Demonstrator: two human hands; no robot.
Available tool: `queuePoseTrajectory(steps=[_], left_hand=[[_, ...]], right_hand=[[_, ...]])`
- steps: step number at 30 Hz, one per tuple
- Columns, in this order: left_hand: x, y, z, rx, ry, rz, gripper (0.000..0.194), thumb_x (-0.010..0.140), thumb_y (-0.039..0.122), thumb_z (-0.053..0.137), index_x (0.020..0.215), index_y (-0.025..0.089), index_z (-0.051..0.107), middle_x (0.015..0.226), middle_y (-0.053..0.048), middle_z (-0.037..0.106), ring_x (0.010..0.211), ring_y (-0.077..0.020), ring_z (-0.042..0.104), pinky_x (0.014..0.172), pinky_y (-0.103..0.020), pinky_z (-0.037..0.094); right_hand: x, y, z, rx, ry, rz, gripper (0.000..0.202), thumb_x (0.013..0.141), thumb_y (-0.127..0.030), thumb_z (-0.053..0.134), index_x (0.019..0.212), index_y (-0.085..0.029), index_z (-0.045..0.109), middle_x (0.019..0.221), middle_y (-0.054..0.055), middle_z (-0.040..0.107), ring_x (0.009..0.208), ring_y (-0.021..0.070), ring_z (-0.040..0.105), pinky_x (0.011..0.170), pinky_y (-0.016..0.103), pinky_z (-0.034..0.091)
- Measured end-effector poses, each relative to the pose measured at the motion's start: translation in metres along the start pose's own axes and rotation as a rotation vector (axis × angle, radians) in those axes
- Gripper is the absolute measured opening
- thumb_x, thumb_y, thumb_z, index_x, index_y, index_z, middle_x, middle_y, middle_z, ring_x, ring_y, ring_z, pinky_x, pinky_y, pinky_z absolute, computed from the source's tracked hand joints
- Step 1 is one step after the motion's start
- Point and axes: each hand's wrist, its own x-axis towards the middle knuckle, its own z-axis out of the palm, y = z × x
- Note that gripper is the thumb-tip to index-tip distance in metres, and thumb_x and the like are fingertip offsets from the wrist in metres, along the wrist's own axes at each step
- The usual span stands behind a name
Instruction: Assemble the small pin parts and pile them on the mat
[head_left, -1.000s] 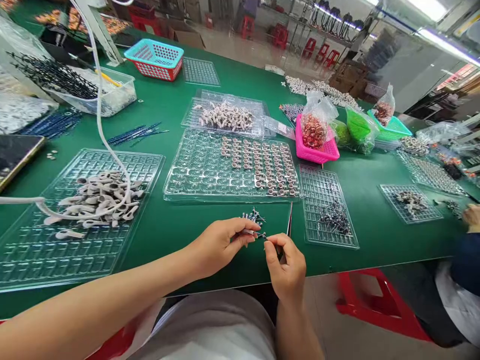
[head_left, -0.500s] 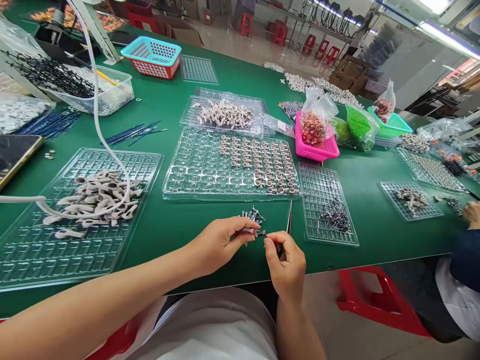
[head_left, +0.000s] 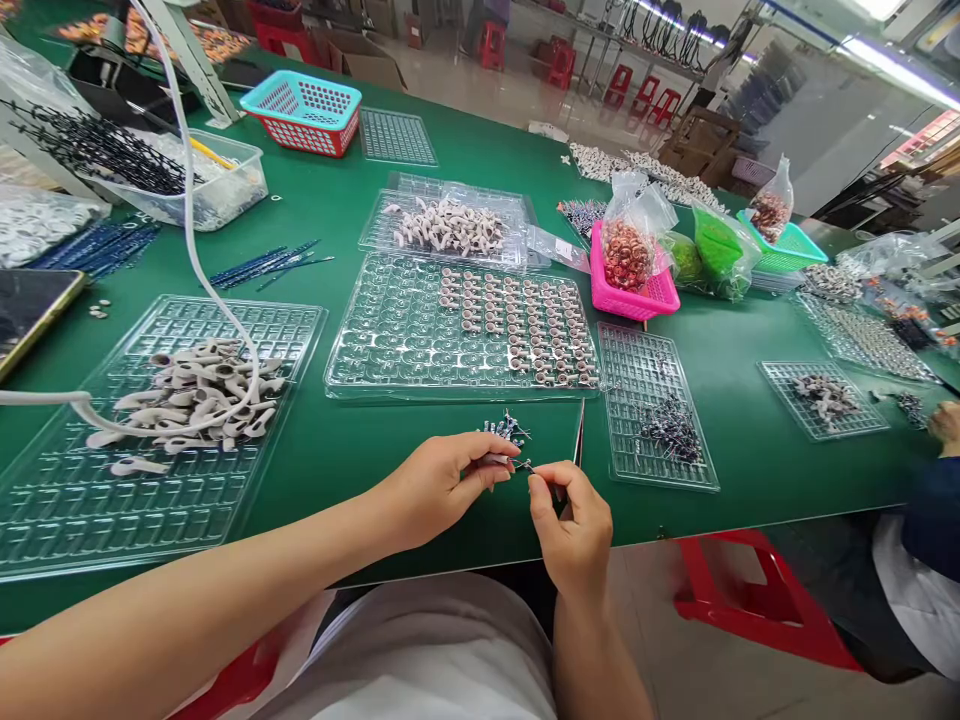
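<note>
My left hand [head_left: 457, 480] is closed in a pinch around a pale earbud shell [head_left: 495, 459], most of it covered by the fingers. Thin wires reach from it to a tiny dark part [head_left: 529, 468] between the thumb and forefinger of my right hand [head_left: 571, 525]. Tweezers [head_left: 579, 438] are tucked in that same hand, their tips pointing away from me. Just beyond my fingers, a small heap of wired components [head_left: 507, 428] lies on the green table. Behind it, a clear blister tray [head_left: 397, 350] holds rows of grey shells in its right part.
At left, a tray [head_left: 67, 500] carries piled grey shells, crossed by a white cable [head_left: 196, 240]. Another tray [head_left: 626, 455] with dark wired parts lies at right, near a pink basket [head_left: 637, 300]. A co-worker's hand [head_left: 945, 428] rests at the far right edge.
Both hands stay almost in place, still holding the same things. The view has shifted very slightly.
</note>
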Motion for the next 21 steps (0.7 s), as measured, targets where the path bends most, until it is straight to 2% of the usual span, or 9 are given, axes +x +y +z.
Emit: queuePoseTrajectory(steps=[4,9,14,18,21], left_hand=[[0.000,0.002,-0.001,0.024,-0.009,-0.023,0.025,0.091,0.029,0.055,0.113,0.020,0.062,0.100,-0.004,0.076,0.092,-0.0185,0.072,0.084,-0.029,0.056],[-0.001,0.003,-0.004,0.144,0.004,0.005,0.010,0.092,0.027,0.055,0.098,0.022,0.059,0.092,-0.001,0.075,0.084,-0.0170,0.071,0.075,-0.027,0.054],[-0.001,-0.002,-0.004,0.314,0.041,0.140,0.011,0.094,0.025,0.053,0.096,0.021,0.063,0.089,0.000,0.074,0.079,-0.0163,0.069,0.070,-0.025,0.052],[-0.001,-0.007,-0.003,0.395,0.087,0.252,0.014,0.095,0.024,0.053,0.099,0.021,0.066,0.093,-0.002,0.075,0.084,-0.0170,0.069,0.077,-0.026,0.053],[0.000,-0.009,-0.003,0.425,0.096,0.283,0.014,0.096,0.023,0.053,0.100,0.019,0.067,0.093,-0.003,0.075,0.085,-0.0176,0.069,0.079,-0.027,0.054]], right_hand=[[-0.001,0.000,0.001,-0.025,-0.006,-0.055,0.007,0.092,-0.016,0.059,0.089,-0.022,0.062,0.077,-0.001,0.063,0.066,0.0122,0.058,0.061,0.025,0.045],[0.000,0.000,0.003,-0.051,-0.003,-0.107,0.008,0.091,-0.014,0.058,0.091,-0.021,0.061,0.078,-0.001,0.064,0.068,0.0128,0.058,0.064,0.026,0.046],[0.000,-0.001,0.003,-0.069,-0.032,-0.128,0.008,0.092,-0.014,0.058,0.090,-0.021,0.061,0.077,0.000,0.064,0.068,0.0137,0.058,0.066,0.028,0.047],[0.001,-0.001,0.002,-0.062,-0.056,-0.111,0.007,0.092,-0.016,0.057,0.090,-0.021,0.061,0.077,0.000,0.064,0.068,0.0144,0.058,0.067,0.029,0.047],[0.001,-0.002,0.002,-0.058,-0.061,-0.111,0.008,0.092,-0.015,0.057,0.089,-0.021,0.061,0.077,0.000,0.064,0.069,0.0145,0.059,0.067,0.029,0.047]])
